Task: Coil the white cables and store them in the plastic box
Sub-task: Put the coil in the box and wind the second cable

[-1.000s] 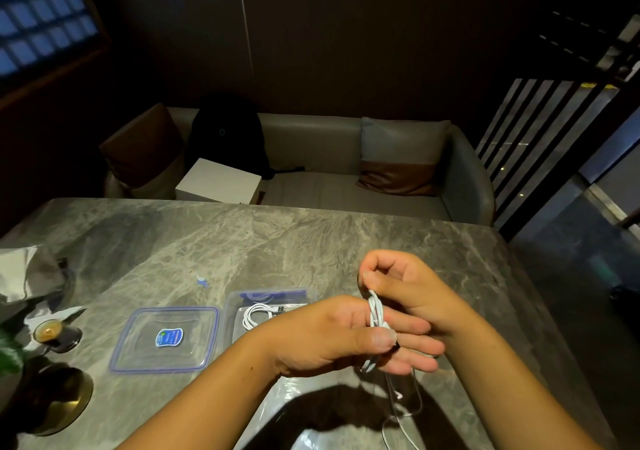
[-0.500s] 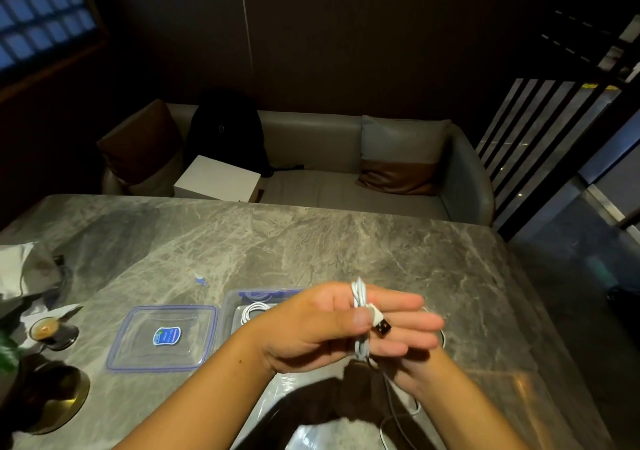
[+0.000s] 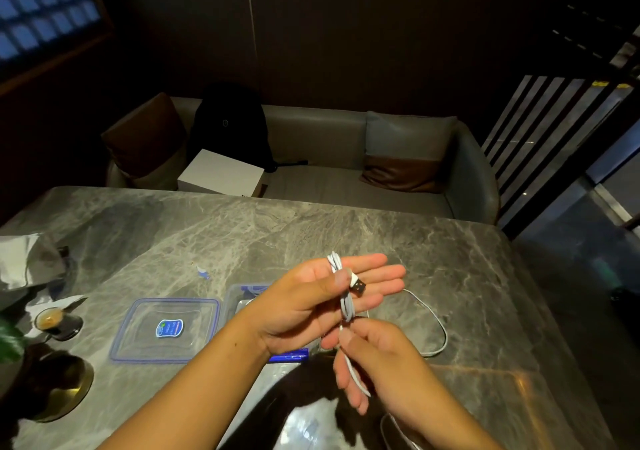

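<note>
A grey marble table fills the lower half of the view, and a grey sofa runs along its far edge at 12 o'clock. On the sofa, toward 11 o'clock, a black backpack stands behind a white carton, and a grey and brown cushion leans at 1 o'clock. Near the middle of the table, the left hand is raised palm up with its fingers straight and pointing to 3 o'clock. Its thumb clamps a folded bundle of the white cable against the palm. Just below it, at 5 o'clock from that hand, the right hand pinches the cable's trailing strand between thumb and forefinger, its other fingers loosely curled. From there the loose length loops over the table at 3 o'clock of the hands and back toward the near edge. The clear lid, blue-rimmed with a blue sticker, lies flat on the table at 9 o'clock from the hands. The plastic box sits just right of the lid and is mostly hidden behind the left wrist, so its contents cannot be made out. A small glass of coffee stands near the left edge at 9 o'clock. The cable's USB plug sticks out of the bundle beside the left thumb, over the fingers.
</note>
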Motion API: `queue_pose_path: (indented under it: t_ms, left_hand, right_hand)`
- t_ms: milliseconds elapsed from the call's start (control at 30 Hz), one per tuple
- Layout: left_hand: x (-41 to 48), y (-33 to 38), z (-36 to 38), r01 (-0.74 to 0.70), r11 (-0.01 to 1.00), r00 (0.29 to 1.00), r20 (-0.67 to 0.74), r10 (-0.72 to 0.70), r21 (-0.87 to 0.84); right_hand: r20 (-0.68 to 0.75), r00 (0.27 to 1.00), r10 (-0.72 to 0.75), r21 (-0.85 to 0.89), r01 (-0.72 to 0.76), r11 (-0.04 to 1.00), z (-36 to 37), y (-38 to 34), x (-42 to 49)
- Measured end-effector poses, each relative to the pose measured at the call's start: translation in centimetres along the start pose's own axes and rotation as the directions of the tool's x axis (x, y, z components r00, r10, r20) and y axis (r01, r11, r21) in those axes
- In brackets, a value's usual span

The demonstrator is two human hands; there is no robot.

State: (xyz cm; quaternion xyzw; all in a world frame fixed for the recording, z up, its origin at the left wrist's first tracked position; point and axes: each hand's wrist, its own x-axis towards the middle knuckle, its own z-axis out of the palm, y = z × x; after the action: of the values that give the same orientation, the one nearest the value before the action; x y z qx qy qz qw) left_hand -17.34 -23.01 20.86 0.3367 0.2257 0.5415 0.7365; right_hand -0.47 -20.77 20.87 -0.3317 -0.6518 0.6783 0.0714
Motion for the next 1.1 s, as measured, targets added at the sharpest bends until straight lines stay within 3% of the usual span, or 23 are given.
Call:
queue_pose_path:
  t_ms: [100, 267, 433, 567, 733, 867, 1100]
  left_hand:
    - [-0.1, -0.2, -0.4, 0.010, 1.000, 1.000, -0.018, -0.009, 0.017]
    - [-0.4, -0.2, -0.6, 0.031, 0.997, 0.998, -0.048, -0.028, 0.066]
    - [-0.6, 0.1, -1.1, 0.068, 0.996, 0.994, -0.090, -0.062, 0.060]
    - [-0.6, -0.9, -1.1, 0.108, 0.993, 0.993, -0.062, -0.105, 0.048]
    - [-0.2, -1.5, -0.2, 0.149, 0.987, 0.989, -0.023, -0.148, 0.062]
    - [0.0, -1.2, 0.6, 0.151, 0.988, 0.989, -0.006, -0.151, 0.021]
    - [0.3, -1.7, 1.1, 0.223, 0.961, 0.973, 0.031, -0.231, 0.166]
  right_hand:
    - [-0.015, 1.000, -0.008, -0.128, 0.006, 0.992, 0.2, -0.6, -0.7]
    - [-0.062, 0.998, 0.008, -0.098, -0.014, 0.995, -0.2, -0.7, -1.0]
    - [-0.123, 0.973, -0.194, -0.177, 0.170, 0.969, -1.7, -1.9, -2.3]
    - [-0.109, 0.934, -0.341, -0.424, 0.267, 0.865, -3.3, -3.3, -2.4]
    - [-0.152, 0.874, -0.461, -0.638, 0.269, 0.721, -5.3, -4.6, -1.8]
    - [-0.119, 0.869, -0.480, -0.651, 0.297, 0.698, -6.6, -5.3, -1.6]
    - [-0.048, 0.879, -0.474, -0.641, 0.337, 0.690, -6.7, -5.3, -0.8]
